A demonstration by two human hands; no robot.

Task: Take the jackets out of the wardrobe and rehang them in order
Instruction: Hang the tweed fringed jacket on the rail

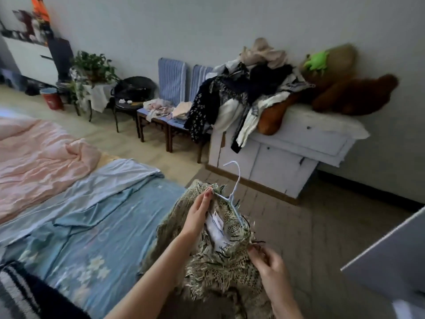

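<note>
Jacket — shaggy green-beige tweed, fringed — pinched by left hand and right hand.

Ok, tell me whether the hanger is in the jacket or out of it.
Partly in. The hanger's hook and neck stick out above the jacket, and its arms run under the collar, which the left hand and right hand pinch.

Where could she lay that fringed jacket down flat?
The blue sheet on the bed, between the pink duvet and the jacket, lies bare. The white cabinet top and both chairs are piled with clothes.
</note>
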